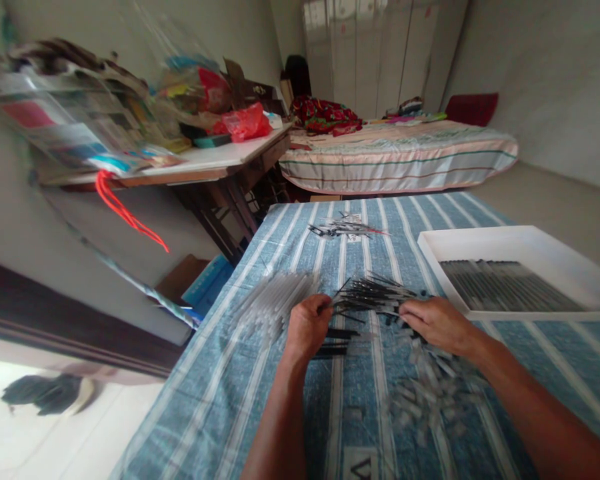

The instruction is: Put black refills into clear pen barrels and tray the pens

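Note:
My left hand (309, 325) is closed, fingers pinched together at the left end of a pile of thin black rods (373, 293); what it grips is too small to make out. At the right end of that pile my right hand (433, 321) is closed too, its fingertips hiding whatever lies between them. Left of my left hand lies a stack of pale translucent tubes (275, 300). A few more black rods (341, 341) rest just below the pile. Small grey caps or short pieces (433, 393) are scattered beneath my right hand.
A white tray (500, 235) holding a row of dark-tipped sticks (505, 285) stands at the right. A small heap of thin pieces (345, 229) lies at the far part of the striped cloth (275, 230). Behind are a cluttered desk (205, 160) and a bed (395, 160).

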A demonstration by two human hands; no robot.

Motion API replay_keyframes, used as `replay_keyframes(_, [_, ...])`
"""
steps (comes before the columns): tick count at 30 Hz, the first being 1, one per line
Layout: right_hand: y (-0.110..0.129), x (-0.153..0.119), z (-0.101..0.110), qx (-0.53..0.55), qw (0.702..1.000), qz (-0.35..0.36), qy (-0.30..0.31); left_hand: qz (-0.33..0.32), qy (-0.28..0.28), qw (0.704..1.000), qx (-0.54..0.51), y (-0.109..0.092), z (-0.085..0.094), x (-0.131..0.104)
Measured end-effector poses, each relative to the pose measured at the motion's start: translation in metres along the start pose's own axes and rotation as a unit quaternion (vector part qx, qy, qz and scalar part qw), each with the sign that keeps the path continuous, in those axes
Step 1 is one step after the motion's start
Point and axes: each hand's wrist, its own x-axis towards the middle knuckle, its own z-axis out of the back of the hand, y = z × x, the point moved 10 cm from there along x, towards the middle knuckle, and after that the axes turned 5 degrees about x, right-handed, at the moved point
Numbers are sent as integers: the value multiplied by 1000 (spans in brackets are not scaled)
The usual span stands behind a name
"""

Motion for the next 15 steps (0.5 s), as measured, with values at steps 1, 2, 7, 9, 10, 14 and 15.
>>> replay_keyframes(1, [-1,-1,1,1,1000,4,-6,-2,-1,1000,3,-1,0,0])
replay_keyframes(2, [-2,-1,1,-1,1000,8,-10,-2,-3,1000,6,-1,0,0])
replay_keyframes(7, [-4,-1,-1,-20,1000,6,-16,4,-20,999,42,1,3,0])
replay_keyframes(9, [-4,-1,-1,-19,1000,6,-18,4,-19,998,56,3,3,1])
replay_keyframes(10, [-3,-1,-1,-20,1000,8,-18,3,-16,998,63,4,2,1])
replay_keyframes(14, [0,-2,-1,-36,999,19,-13,-13,-1,996,88,0,-1,0])
replay_keyframes(15, [0,-2,-1,-41,999,20,-10,-21,5,996,91,-2,-2,0])
